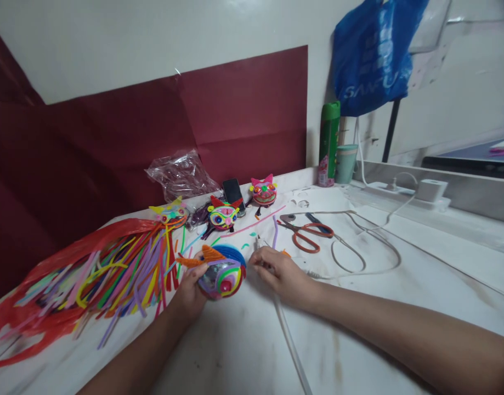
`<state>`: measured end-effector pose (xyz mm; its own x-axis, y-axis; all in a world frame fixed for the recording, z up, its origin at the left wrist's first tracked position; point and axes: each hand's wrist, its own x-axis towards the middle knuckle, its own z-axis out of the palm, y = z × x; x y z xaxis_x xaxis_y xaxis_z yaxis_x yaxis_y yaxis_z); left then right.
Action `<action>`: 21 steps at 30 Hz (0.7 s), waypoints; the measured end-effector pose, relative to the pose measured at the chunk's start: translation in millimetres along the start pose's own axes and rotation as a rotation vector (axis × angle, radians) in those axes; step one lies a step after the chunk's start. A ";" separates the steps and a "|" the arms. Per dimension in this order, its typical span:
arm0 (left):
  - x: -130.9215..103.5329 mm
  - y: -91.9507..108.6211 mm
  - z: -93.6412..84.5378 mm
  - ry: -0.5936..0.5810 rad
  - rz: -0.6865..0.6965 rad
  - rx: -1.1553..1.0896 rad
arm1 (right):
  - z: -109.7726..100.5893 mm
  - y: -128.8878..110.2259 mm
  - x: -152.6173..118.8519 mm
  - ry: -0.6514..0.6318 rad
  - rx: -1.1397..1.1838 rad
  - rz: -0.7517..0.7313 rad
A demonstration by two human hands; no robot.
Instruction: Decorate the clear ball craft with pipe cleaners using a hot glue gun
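Observation:
My left hand (194, 288) is closed round the left side of a colourful ball-shaped craft head (222, 274). Orange ear shapes, a blue top band, and coloured rings round a red eye decorate this head. Just right of it, my right hand (278, 272) has its fingers bent round a white-tipped tool (259, 241), which points up and away. A pale cord (292, 343) runs from below that hand to the front edge of the view. Small green bits (245, 246) and a purple strip (275, 231) lie beyond my hands.
Many coloured fuzzy sticks (112, 274) lie on red plastic at left. Finished-looking craft heads (224, 215) and a phone (233, 195) are at the back. Red-handled scissors (309, 236) and looped cable (395, 258) lie right. A green can (329, 145) and cup (346, 163) stand behind.

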<state>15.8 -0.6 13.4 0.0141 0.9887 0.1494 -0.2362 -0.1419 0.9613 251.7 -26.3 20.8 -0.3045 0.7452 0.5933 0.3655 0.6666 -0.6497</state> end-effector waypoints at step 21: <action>-20.4 0.4 29.3 0.190 0.189 0.268 | 32.3 -16.4 8.5 -0.023 -0.375 -0.440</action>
<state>43.9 -22.2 17.5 -0.1921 0.9318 0.3081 0.0455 -0.3052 0.9512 214.8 -30.3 21.2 -0.5156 0.4025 0.7564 0.4855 0.8646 -0.1291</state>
